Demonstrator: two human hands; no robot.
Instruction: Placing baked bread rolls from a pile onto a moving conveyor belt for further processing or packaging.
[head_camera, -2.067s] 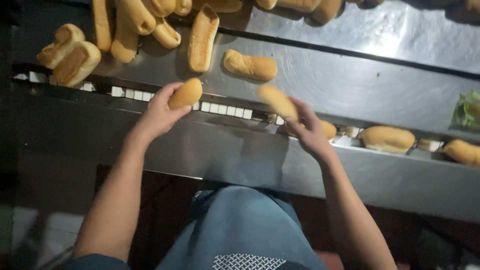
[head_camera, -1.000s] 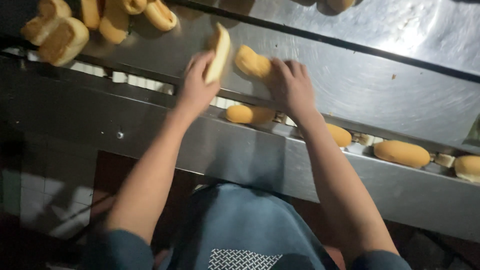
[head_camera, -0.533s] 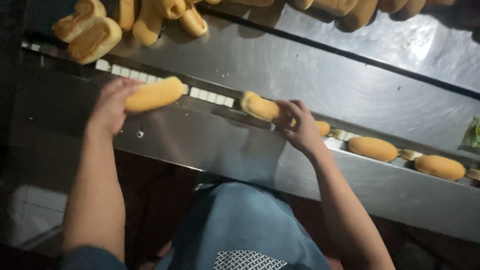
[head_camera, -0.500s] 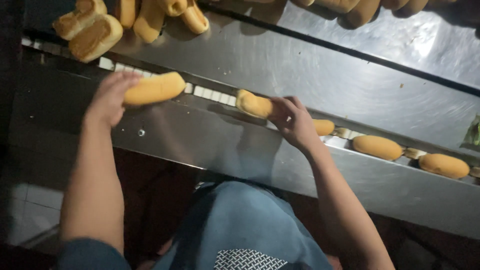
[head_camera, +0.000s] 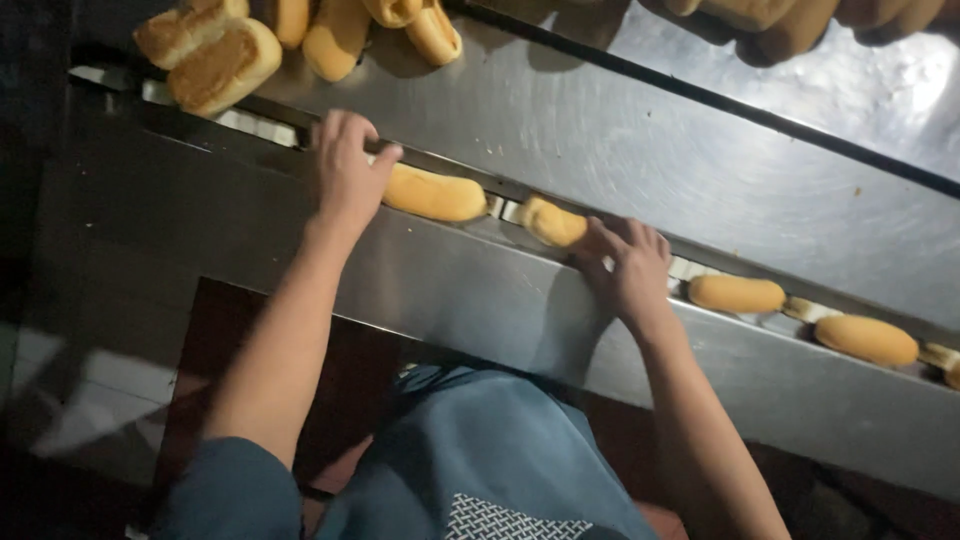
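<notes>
My left hand (head_camera: 346, 170) rests on the end of a long golden bread roll (head_camera: 434, 193) that lies in the narrow conveyor channel (head_camera: 700, 268). My right hand (head_camera: 628, 270) touches a second roll (head_camera: 553, 221) just to the right of it in the same channel, fingers bent over its end. Two more rolls (head_camera: 736, 293) (head_camera: 866, 339) lie further right along the channel.
A pile of several rolls (head_camera: 225, 62) sits at the top left on the steel table (head_camera: 640, 140), and more rolls (head_camera: 770, 20) line the top edge. A steel front panel (head_camera: 440, 290) runs below the channel, above my blue apron (head_camera: 480, 450).
Both hands have lowered their rolls into the channel. The left roll, earlier held up above the panel, now lies flat in the channel, and the camera view has shifted slightly.
</notes>
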